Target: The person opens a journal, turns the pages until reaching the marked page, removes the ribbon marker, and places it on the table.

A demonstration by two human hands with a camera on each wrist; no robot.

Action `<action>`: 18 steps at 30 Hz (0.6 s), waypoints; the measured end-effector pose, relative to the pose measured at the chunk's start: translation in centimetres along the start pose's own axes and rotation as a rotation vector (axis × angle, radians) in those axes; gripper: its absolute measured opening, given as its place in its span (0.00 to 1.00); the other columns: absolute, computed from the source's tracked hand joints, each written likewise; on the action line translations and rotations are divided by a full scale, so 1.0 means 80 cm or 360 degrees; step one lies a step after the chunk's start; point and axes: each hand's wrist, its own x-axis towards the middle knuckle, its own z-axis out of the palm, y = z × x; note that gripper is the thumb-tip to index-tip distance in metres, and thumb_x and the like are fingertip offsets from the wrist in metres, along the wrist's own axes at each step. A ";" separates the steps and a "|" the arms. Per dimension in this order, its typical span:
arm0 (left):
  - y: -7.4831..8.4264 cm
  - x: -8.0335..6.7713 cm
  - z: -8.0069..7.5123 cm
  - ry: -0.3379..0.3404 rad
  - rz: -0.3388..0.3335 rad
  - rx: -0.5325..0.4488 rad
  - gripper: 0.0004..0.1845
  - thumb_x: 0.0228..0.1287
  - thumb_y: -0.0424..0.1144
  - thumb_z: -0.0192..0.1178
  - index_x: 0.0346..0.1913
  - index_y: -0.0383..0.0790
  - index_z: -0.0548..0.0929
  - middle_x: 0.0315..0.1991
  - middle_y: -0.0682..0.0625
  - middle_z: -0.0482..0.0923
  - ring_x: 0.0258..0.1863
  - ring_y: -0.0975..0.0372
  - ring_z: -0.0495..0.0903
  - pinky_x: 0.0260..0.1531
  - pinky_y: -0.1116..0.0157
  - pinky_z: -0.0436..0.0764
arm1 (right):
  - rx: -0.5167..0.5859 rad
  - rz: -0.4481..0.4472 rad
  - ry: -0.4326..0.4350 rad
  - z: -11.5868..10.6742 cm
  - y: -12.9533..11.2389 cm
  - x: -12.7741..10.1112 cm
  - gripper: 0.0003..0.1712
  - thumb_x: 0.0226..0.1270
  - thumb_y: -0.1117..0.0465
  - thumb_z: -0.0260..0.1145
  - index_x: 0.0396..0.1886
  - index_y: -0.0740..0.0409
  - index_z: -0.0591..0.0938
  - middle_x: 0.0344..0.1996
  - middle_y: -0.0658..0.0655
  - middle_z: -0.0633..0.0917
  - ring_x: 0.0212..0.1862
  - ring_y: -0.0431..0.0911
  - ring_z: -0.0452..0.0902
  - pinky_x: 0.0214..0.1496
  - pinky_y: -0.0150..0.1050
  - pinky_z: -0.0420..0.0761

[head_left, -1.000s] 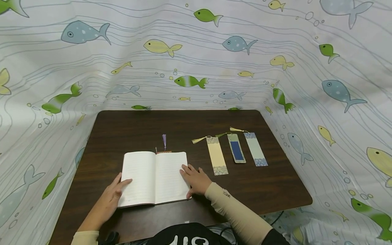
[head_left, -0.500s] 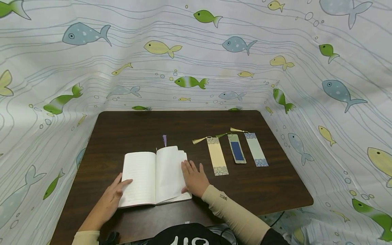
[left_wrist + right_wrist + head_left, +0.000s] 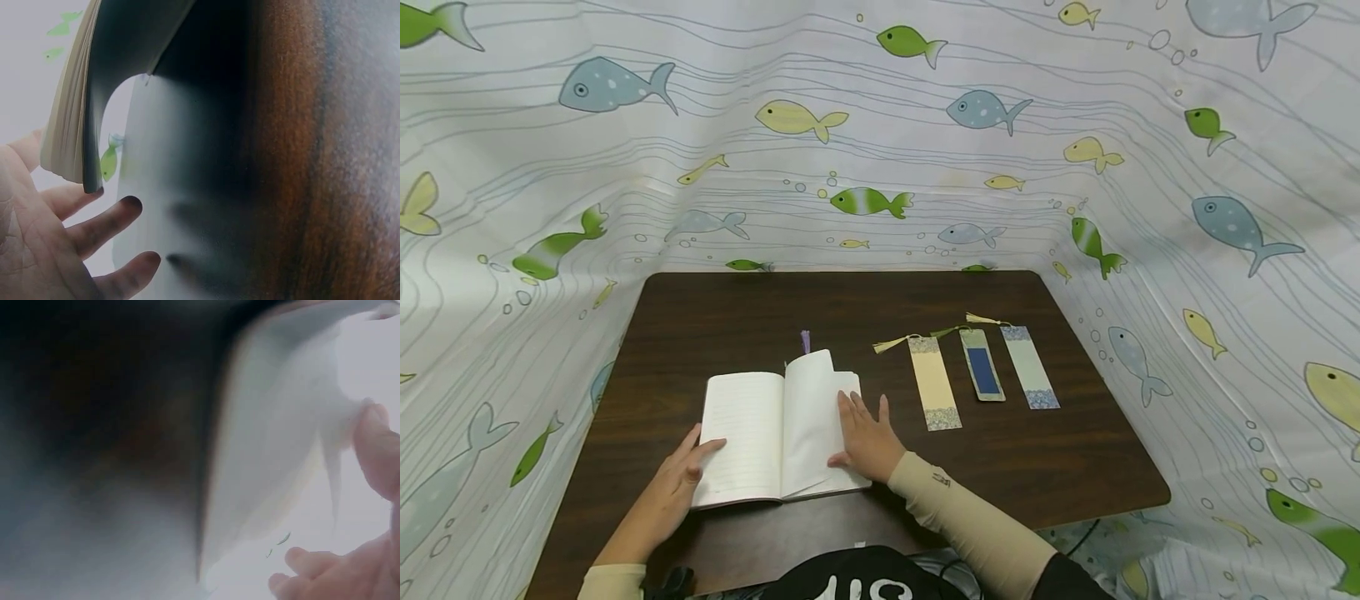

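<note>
Since a second ago, right-hand pages have lifted | open white lined notebook (image 3: pixel 778 433) near-left on dark wooden surface (image 3: pixel 715 312) | right hand (image 3: pixel 867 437) fingers curl under pages; left hand (image 3: pixel 679 479) flat, steadying | best turned slowly, left page pinned.

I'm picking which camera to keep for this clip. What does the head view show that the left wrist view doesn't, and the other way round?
Only the head view shows the three bookmarks lying side by side right of the notebook, the right hand lifting a page, and the fish-print cloth round the table. Only the left wrist view shows the edge of the page stack from close up and the underside of the fingers. Both show the left hand at the notebook's left edge and the dark table.
</note>
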 end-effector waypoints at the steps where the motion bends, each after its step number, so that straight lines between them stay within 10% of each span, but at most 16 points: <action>1: 0.000 0.000 0.001 -0.0002 -0.0002 -0.0001 0.30 0.85 0.52 0.33 0.70 0.35 0.73 0.77 0.26 0.47 0.69 0.22 0.51 0.53 0.20 0.53 | 0.0098 -0.0007 -0.0019 -0.003 -0.002 0.001 0.62 0.65 0.34 0.67 0.80 0.69 0.50 0.78 0.63 0.60 0.79 0.53 0.54 0.72 0.71 0.53; 7: 0.000 0.000 0.001 0.0002 -0.0005 -0.0001 0.30 0.85 0.53 0.32 0.70 0.35 0.73 0.77 0.25 0.47 0.70 0.22 0.50 0.53 0.19 0.52 | 0.1027 -0.0166 0.0041 -0.024 -0.017 0.008 0.52 0.78 0.47 0.60 0.82 0.64 0.38 0.78 0.66 0.58 0.76 0.51 0.61 0.75 0.50 0.63; 11: 0.002 0.000 0.000 0.0000 0.0001 -0.0005 0.31 0.85 0.53 0.32 0.70 0.35 0.73 0.77 0.25 0.47 0.69 0.21 0.50 0.52 0.19 0.52 | 0.1538 -0.0422 -0.0012 -0.029 -0.029 0.007 0.48 0.82 0.39 0.48 0.83 0.54 0.34 0.78 0.64 0.58 0.76 0.48 0.60 0.70 0.40 0.70; 14: 0.001 0.000 0.000 0.0012 0.0025 -0.0034 0.30 0.85 0.52 0.32 0.71 0.35 0.71 0.77 0.25 0.47 0.69 0.21 0.50 0.52 0.19 0.52 | 0.1498 -0.0634 -0.0148 -0.028 -0.040 0.008 0.46 0.80 0.33 0.40 0.84 0.52 0.39 0.80 0.58 0.58 0.77 0.44 0.57 0.72 0.36 0.67; 18: -0.004 0.000 0.001 0.0071 0.0114 -0.0117 0.31 0.85 0.54 0.31 0.79 0.40 0.59 0.77 0.24 0.46 0.70 0.21 0.50 0.53 0.19 0.52 | 0.1020 -0.0766 -0.0282 -0.017 -0.053 0.007 0.41 0.81 0.39 0.48 0.82 0.56 0.53 0.80 0.54 0.59 0.78 0.41 0.54 0.76 0.35 0.59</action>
